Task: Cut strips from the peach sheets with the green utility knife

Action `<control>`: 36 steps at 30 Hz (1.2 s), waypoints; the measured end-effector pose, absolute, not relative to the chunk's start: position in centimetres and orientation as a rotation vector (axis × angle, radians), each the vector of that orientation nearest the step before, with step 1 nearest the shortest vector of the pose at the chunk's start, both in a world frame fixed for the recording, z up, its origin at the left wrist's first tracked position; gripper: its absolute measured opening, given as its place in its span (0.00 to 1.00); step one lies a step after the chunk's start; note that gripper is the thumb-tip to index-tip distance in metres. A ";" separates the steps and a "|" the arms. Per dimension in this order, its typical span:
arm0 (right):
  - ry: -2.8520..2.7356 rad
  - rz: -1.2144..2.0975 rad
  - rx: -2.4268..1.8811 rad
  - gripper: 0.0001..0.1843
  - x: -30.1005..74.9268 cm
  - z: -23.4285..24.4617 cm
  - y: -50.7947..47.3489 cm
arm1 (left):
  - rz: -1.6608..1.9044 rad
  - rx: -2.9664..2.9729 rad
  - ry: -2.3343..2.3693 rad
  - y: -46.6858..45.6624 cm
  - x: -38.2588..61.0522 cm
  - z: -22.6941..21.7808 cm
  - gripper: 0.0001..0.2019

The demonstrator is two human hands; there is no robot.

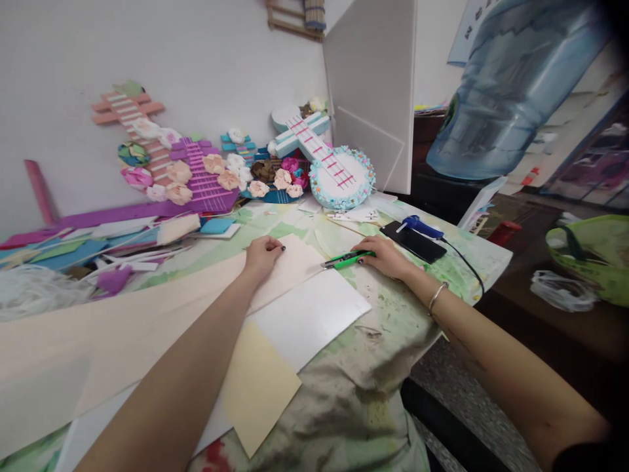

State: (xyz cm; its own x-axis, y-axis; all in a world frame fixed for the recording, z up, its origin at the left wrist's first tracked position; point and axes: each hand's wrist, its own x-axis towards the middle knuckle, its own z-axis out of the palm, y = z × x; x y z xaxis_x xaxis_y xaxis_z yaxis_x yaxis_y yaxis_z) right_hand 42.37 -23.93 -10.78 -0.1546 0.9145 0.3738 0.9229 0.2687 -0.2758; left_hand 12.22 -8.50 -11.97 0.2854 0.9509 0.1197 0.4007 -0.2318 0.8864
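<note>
My right hand (386, 257) is closed around a green box cutter (348, 259), its blade pointing left over the edge of a pale peach sheet (191, 298). My left hand (263, 257) rests on that sheet near its far right end, with fingers curled and fingertips pressed together; whether they pinch anything is hidden. The long peach sheet runs from the lower left across the table. Partly beneath it lies a white board (314, 314). A cream-yellow square sheet (260, 387) overlaps the board near my left forearm.
Right of my right hand, a blue glue gun (422, 227) lies over a black phone (415, 242). Flower-trimmed craft instruments, including a round turquoise one (343, 178), lean at the back. Foam scraps (98, 242) pile up at left. A large water bottle (506, 92) stands at right.
</note>
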 end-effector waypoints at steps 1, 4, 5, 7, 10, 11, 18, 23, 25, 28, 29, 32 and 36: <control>-2.078 -0.014 -1.652 0.14 42.4 -10.8 -23.8 | 0.884 1.786 1.223 -8.4 12.2 -11.9 0.16; -2.070 0.013 -1.644 0.14 42.6 -11.1 -23.5 | 0.814 1.815 1.203 -7.9 12.2 -11.6 0.16; -2.069 0.016 -1.642 0.14 42.7 -11.1 -23.4 | 0.788 1.828 1.194 -7.8 12.1 -11.5 0.16; -2.070 0.014 -1.641 0.14 42.7 -11.2 -23.3 | 0.747 1.855 1.180 -7.5 11.9 -11.1 0.16; -2.076 0.004 -1.648 0.15 42.7 -11.3 -23.3 | 0.737 1.898 1.176 -7.2 11.6 -11.0 0.16; -2.077 -0.001 -1.653 0.15 42.7 -11.2 -23.3 | 0.748 1.914 1.180 -7.2 11.5 -11.0 0.15; -2.075 0.007 -1.666 0.15 42.4 -10.9 -23.5 | 0.884 2.014 1.194 -7.7 11.6 -11.8 0.09; -2.079 -0.023 -1.681 0.15 42.4 -10.8 -23.6 | 0.976 2.066 1.161 -8.0 11.5 -11.7 0.04; -2.080 -0.030 -1.679 0.15 42.4 -10.8 -23.7 | 1.004 2.094 1.148 -8.0 11.5 -11.7 0.04; -2.070 -0.037 -1.673 0.14 42.3 -10.8 -23.8 | 1.023 2.162 1.122 -8.0 11.5 -12.0 0.04; -2.067 -0.038 -1.675 0.14 42.3 -10.8 -23.8 | 1.023 2.193 1.109 -8.0 11.5 -12.1 0.04; -2.063 -0.039 -1.689 0.14 42.3 -10.8 -23.8 | 1.014 2.314 1.049 -7.9 11.7 -12.2 0.07; -2.070 -0.038 -1.678 0.15 42.3 -10.9 -23.7 | 1.005 2.521 0.907 -8.1 11.7 -11.6 0.11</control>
State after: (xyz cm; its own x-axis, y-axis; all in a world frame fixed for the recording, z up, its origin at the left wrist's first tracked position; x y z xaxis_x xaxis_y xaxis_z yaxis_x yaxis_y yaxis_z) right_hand 42.35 -23.75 -10.88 -0.1395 0.9173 0.3730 0.9303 0.2505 -0.2680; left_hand 11.75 -8.08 -11.58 0.5610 0.6450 0.5189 0.4508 -0.7638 0.4620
